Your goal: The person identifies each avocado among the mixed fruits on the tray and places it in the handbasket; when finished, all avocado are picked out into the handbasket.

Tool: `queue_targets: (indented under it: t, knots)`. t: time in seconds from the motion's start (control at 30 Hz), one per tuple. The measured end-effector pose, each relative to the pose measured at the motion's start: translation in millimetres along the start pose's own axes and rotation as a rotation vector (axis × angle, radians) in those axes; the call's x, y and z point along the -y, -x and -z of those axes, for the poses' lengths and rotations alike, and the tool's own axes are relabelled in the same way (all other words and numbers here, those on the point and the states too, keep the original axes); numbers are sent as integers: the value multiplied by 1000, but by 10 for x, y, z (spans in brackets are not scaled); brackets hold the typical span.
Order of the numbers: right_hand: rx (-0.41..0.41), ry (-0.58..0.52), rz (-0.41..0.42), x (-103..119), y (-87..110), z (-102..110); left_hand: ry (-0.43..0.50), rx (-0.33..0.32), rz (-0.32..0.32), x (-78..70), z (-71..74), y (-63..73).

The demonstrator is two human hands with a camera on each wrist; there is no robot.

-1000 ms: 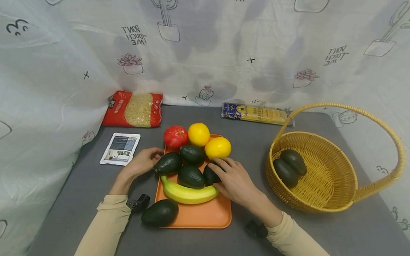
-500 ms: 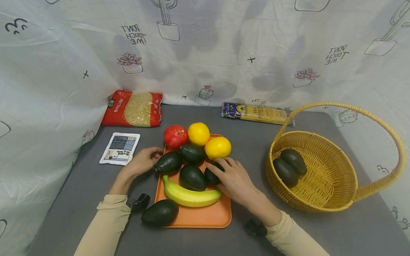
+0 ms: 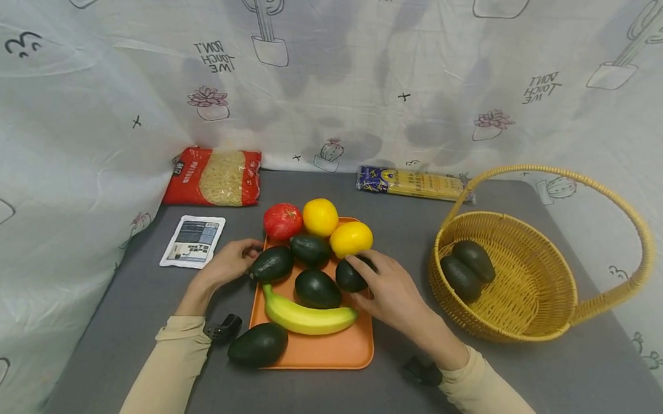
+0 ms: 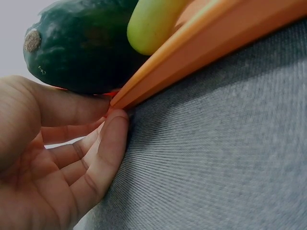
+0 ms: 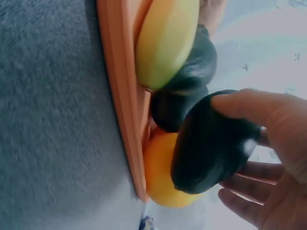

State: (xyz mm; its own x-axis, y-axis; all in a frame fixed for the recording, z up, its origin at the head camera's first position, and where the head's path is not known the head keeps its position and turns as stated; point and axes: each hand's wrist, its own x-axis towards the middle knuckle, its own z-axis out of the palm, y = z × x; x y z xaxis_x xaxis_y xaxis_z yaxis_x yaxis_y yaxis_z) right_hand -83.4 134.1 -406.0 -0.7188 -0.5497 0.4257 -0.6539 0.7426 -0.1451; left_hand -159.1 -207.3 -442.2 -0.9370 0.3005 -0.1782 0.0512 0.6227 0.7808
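My right hand holds a dark green avocado at the right side of the orange tray, thumb on one side and fingers on the other. My left hand pinches the tray's left rim between thumb and fingers. Right above those fingers lies another avocado. More avocados, one behind and one in the middle, lie on the tray with a yellow banana. One further avocado overlaps the tray's front left edge.
A red pomegranate and two yellow fruits, one round and one oval, sit at the tray's back. The wicker basket on the right holds two avocados. Pasta bags, a noodle pack and a white pouch lie behind.
My right hand has lifted the avocado slightly and shifted it right, away from the middle avocado. The middle avocado and banana have shifted a little. My left hand stays at the rim.
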Motion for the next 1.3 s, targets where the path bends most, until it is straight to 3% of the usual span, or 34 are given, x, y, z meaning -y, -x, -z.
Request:
queue_targets:
  t: [0.4, 0.57, 0.77, 1.0, 1.3]
  knots:
    - [-219, -108, -113, -184, 190, 453, 15, 0, -13, -4, 5, 7]
    - [-278, -93, -226, -311, 315, 693, 12, 2, -14, 3, 7, 6]
    - [-270, -51, -419, -445, 494, 976, 6, 2, -5, -1, 6, 5]
    - [-288, 28, -501, -635, 742, 1137, 5, 1, -4, 5, 6, -8]
    - [-90, 52, -627, -734, 981, 1143, -4, -2, -8, 31, 0, -15]
